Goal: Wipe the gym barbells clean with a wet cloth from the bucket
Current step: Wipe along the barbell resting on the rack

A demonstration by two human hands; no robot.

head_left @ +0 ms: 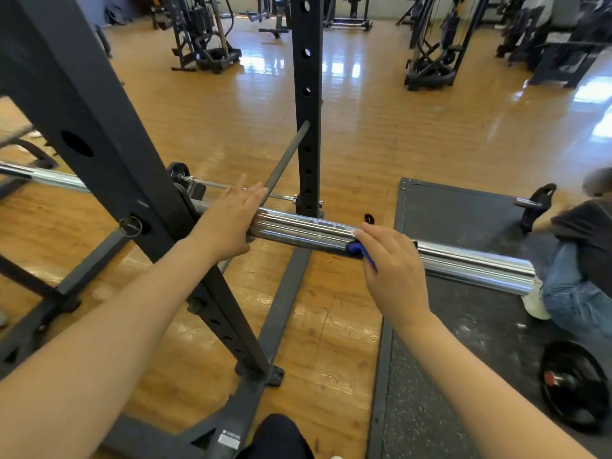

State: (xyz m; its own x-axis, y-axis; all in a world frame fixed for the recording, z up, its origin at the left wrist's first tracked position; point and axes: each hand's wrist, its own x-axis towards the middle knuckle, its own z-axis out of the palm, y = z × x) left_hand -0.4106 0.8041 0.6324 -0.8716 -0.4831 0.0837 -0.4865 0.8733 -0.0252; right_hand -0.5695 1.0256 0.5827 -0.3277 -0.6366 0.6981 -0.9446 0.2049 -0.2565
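Under the right hand (392, 266), which pinches a blue cloth (359, 250), lies the barbell sleeve (304, 230); the left hand (231, 220), fingers straight, rests on its inner end.

Place: a gym
Evidence: steel rack (306, 94), chrome barbell (463, 263), weight plate (571, 389), cable machines (205, 34), rubber mat (463, 210), wood floor (364, 127)

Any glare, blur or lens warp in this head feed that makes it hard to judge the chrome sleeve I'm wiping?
Head view: window glare streaks the glossy wooden floor and the chrome barbell sleeve; the wide-angle lens bows the black rack upright; the left hand and the right hand, gripping the blue cloth, look sharp.
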